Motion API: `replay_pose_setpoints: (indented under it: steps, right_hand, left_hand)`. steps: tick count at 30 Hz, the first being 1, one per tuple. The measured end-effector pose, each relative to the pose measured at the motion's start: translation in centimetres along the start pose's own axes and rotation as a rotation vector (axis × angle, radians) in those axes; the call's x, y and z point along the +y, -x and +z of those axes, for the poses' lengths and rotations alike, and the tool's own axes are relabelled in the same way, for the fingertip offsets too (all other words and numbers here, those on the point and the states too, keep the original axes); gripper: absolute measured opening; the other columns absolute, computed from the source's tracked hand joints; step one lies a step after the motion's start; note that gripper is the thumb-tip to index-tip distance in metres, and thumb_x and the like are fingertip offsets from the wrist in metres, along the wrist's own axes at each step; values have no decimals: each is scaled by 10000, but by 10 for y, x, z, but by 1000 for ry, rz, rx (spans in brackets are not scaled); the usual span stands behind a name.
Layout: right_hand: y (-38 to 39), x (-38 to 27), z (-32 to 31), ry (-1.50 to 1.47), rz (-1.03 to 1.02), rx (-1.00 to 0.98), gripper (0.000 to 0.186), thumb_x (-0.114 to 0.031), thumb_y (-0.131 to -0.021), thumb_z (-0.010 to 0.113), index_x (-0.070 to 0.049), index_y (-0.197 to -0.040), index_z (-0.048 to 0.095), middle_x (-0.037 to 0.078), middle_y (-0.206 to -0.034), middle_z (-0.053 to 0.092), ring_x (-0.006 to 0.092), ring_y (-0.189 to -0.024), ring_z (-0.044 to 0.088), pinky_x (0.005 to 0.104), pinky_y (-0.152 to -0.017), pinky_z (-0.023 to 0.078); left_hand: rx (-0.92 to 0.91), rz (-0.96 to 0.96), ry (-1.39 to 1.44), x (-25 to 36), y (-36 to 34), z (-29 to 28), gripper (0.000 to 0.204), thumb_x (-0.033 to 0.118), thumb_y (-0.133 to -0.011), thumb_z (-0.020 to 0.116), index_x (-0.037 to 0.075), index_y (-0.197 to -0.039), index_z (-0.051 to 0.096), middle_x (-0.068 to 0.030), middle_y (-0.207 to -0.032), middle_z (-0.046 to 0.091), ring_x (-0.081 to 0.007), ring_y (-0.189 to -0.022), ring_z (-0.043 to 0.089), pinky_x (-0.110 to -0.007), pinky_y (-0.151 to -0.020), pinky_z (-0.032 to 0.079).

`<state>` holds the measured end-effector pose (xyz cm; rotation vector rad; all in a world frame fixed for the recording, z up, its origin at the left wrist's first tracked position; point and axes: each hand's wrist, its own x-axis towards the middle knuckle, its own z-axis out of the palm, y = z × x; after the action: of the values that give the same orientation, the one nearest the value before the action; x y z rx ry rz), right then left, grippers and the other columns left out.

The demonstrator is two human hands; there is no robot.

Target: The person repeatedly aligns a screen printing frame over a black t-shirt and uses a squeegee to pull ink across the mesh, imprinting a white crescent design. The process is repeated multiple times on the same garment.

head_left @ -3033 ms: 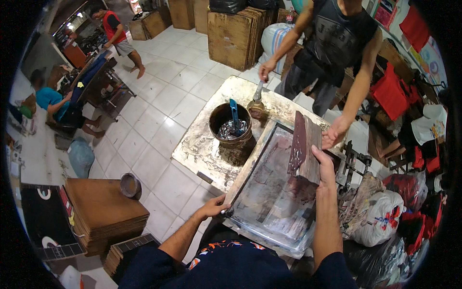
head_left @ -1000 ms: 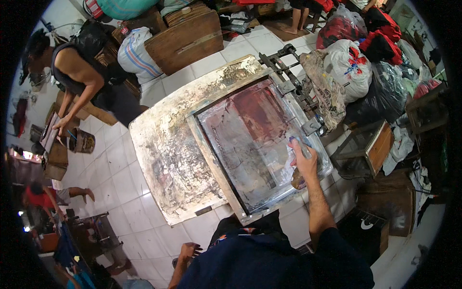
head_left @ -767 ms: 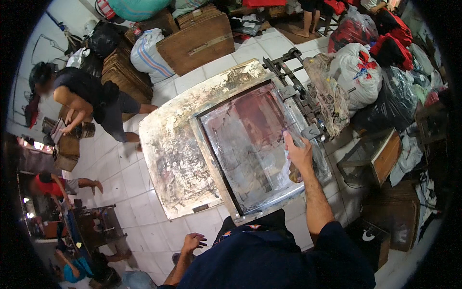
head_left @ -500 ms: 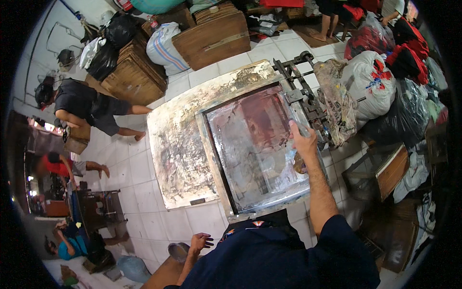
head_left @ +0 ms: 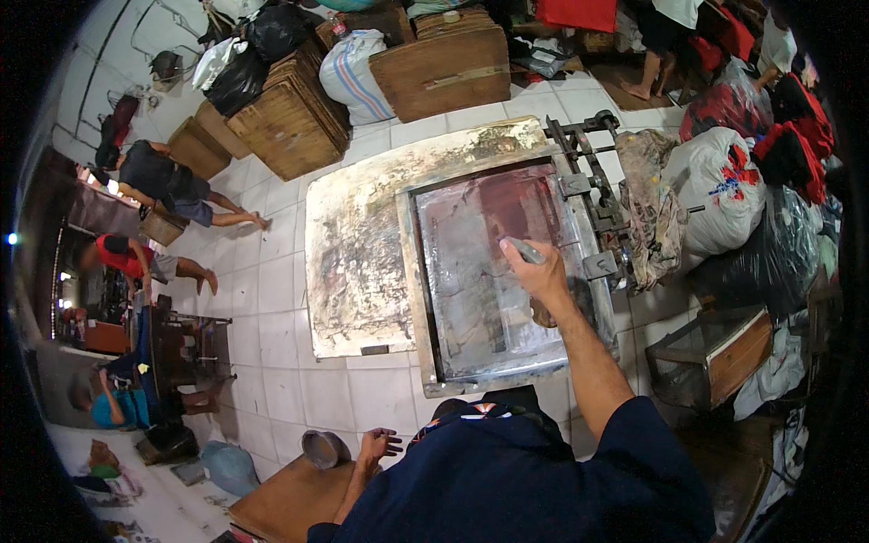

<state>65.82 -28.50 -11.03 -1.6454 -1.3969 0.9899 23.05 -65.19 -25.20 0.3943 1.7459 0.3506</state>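
A silk-screen printing frame [head_left: 412,271] lies before me, its mesh smeared with dark red and grey. Over the mesh my right hand [head_left: 543,276] is closed round a small grey oblong thing [head_left: 525,251], whose kind I cannot make out. A brownish round patch or object [head_left: 546,312] shows beside that wrist, partly hidden. Lower down at my left side, my left hand [head_left: 378,445] hangs with its fingers apart and holds nothing. Under the frame's left side is a stained pale board [head_left: 353,262].
Metal hinge clamps [head_left: 588,181] line the frame's right side, with a stained cloth [head_left: 650,208] and a stuffed white sack [head_left: 715,185] beyond. A bowl [head_left: 324,448] stands on a brown surface at lower left. Several people, including one in dark clothes [head_left: 167,181], are around the room.
My right hand has moved left over the mesh with the grey thing in it. My left hand stays low, fingers apart. The whole view has shifted, and the person in dark clothes has moved.
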Motion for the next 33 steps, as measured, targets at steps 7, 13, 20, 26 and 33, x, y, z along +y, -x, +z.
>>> replay_pose_setpoints:
  steps: [7, 13, 20, 26, 33]
  right_hand:
    - [69, -4, 12, -2, -68, 52, 396, -418, -926, 738, -26, -865, 733, 194, -688, 652, 305, -612, 637, 421, -625, 502]
    - [102, 27, -20, 8, 80, 191, 401, -444, -937, 717, -49, -963, 783, 144, -732, 715, 257, -678, 699, 414, -666, 537]
    - [140, 28, -94, -30, 147, 430, 483, -493, -927, 722, -17, -970, 792, 69, -738, 733, 202, -604, 685, 346, -538, 561]
    - [129, 21, -122, -51, 186, 481, 467, -456, -929, 730, 8, -935, 779, 82, -731, 725, 163, -485, 630, 323, -435, 514]
    - [42, 34, -114, -104, 197, 363, 446, -437, -959, 705, 4, -954, 766, 78, -755, 722, 150, -529, 637, 315, -437, 500]
  left_hand:
    - [13, 76, 81, -33, 2, -8, 332, 62, -1027, 394, -94, -1267, 564, -304, -1104, 721, -402, -865, 761, -497, -734, 645]
    - [102, 133, 8, -135, -9, -29, 296, 44, -985, 440, -76, -1153, 651, -249, -991, 743, -359, -776, 760, -441, -660, 632]
    - [105, 171, -102, -221, -26, -44, 268, 78, -975, 495, -65, -1128, 663, -257, -988, 737, -362, -739, 743, -478, -629, 631]
    - [143, 10, 285, -183, -26, -32, 340, 137, -1003, 495, -78, -1253, 576, -305, -1071, 722, -410, -787, 753, -492, -675, 641]
    - [316, 115, 466, -102, -3, 12, 386, 46, -957, 407, -89, -1294, 539, -259, -1043, 727, -356, -767, 760, -446, -643, 639]
